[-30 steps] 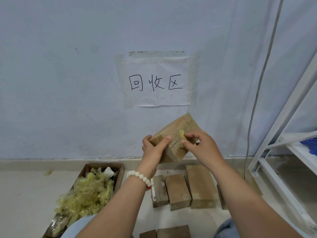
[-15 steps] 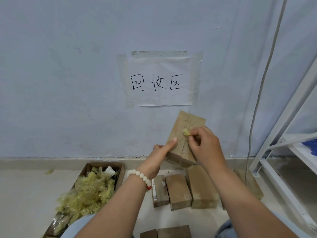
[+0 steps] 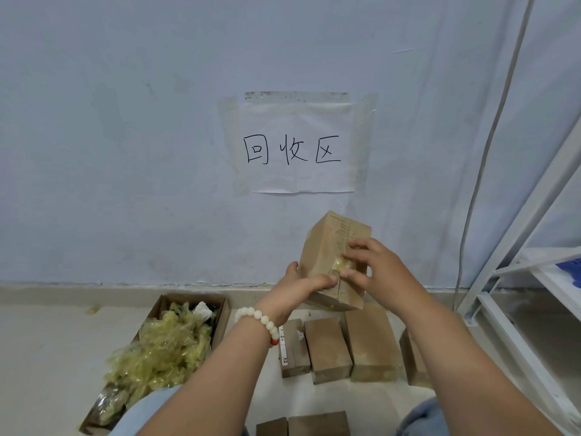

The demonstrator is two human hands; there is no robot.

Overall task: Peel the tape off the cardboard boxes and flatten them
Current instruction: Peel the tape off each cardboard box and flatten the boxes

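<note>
Box [image 3: 327, 243] held aloft before the wall [image 3: 157, 152] — left grip [image 3: 298, 289] clasping its lower half, right grip [image 3: 377, 272] pinching bunched tape [image 3: 342, 265] at the seam. Advised: peel low along the seam, box braced firmly — tearing likely otherwise.

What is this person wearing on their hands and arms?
Both forearms are bare, with no sleeves in view. The left hand and right hand have no gloves and no rings that I can see. The left wrist carries a bracelet of round white beads with one red bead. The right wrist is bare.
</note>
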